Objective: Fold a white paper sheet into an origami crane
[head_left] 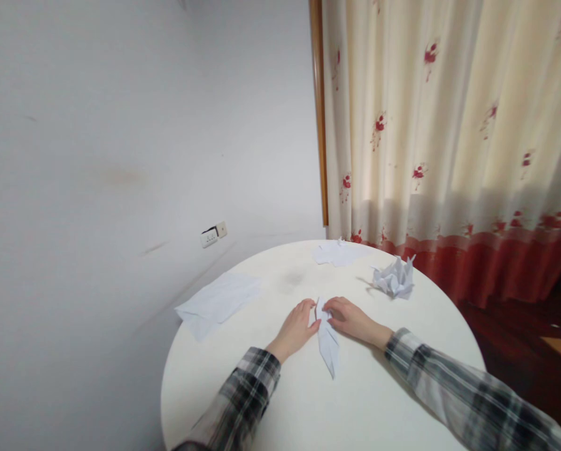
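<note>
A narrow piece of folded white paper [328, 348] lies on the round white table in front of me, its pointed end towards me. My left hand [298, 326] is at the paper's left edge, with thumb and fingers closed on its upper part. From the other side my right hand [350, 319] pinches the upper right edge, its fingers curled. Parts of the upper folds are hidden behind my fingertips.
On the white table [290, 413], white paper sheets [221, 300] lie at the left. Small paper pieces [337, 253] are at the far edge, and a cluster of folded paper shapes [396, 279] stands at the right. A wall socket [209, 238] and a floral curtain [416, 125] are beyond.
</note>
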`<state>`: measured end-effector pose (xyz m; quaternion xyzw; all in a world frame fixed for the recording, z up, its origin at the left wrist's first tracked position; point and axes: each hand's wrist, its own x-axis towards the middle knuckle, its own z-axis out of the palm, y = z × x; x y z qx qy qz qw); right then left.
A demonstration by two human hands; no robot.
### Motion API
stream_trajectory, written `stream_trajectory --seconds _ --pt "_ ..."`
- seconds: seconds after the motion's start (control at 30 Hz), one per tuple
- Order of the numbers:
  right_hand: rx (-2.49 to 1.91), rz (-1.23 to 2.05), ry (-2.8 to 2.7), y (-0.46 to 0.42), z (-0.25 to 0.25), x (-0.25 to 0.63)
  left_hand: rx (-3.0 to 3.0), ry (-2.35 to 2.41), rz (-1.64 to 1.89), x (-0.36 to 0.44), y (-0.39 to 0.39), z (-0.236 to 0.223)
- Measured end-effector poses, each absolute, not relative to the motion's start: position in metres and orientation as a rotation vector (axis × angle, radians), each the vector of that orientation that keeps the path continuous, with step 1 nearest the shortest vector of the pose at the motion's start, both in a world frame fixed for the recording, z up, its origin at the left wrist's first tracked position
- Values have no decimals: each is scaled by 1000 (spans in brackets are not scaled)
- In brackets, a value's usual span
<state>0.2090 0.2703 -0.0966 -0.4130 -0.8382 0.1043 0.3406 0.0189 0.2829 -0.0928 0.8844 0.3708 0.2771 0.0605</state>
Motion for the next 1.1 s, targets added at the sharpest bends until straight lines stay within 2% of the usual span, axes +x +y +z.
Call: stream_trajectory --seconds 0.47,1.1 --pt "-1187 186 -2120 265 -89 208 2641 1105 854 20 278 -83" --pt "-1181 228 -2128 266 -90 209 2652 1139 829 19 280 -85"
